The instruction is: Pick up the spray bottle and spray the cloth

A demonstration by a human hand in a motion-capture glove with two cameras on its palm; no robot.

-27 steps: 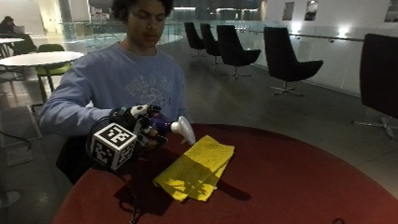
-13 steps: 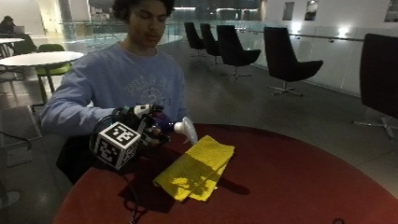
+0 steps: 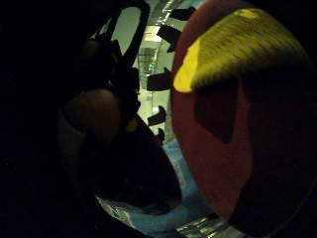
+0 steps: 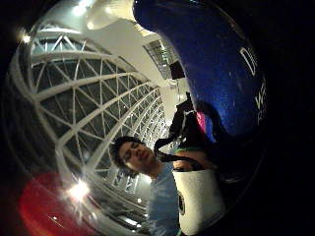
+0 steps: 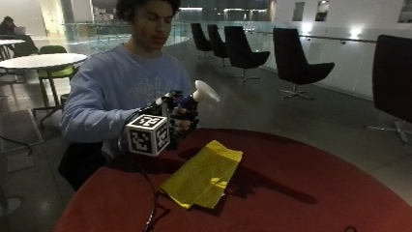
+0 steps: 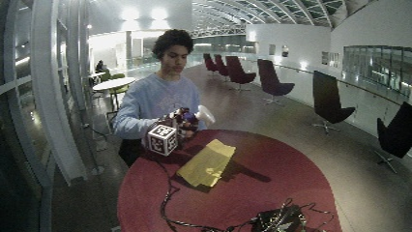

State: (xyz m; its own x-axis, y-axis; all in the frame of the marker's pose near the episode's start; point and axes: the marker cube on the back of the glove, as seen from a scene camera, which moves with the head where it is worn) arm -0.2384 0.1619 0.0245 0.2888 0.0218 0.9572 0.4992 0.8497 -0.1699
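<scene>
In the outside view my gloved right hand (image 5: 178, 117) grips a spray bottle (image 5: 192, 100) with a blue body and a white spray head, held in the air in front of the person's chest. The white head points out over the table. A yellow cloth (image 5: 205, 173) lies folded on the round red table (image 5: 309, 193), lower than the bottle and in front of it. The wide outside view shows the same: hand (image 6: 180, 123), bottle (image 6: 200, 115), cloth (image 6: 207, 163). The blue bottle (image 4: 211, 73) fills the thumb side palm view. The cloth (image 3: 237, 44) on the table (image 3: 223, 153) shows in the little finger side view.
A bundle of cables and a dark device (image 6: 277, 221) lie at the table's near edge. A cable (image 6: 169, 193) runs from the hand across the table. Black chairs (image 5: 296, 63) stand along the glass railing behind, and a white table (image 5: 38, 60) is further back.
My hand has lifted the spray bottle higher and a little toward the cloth's side. The cloth lies where it was.
</scene>
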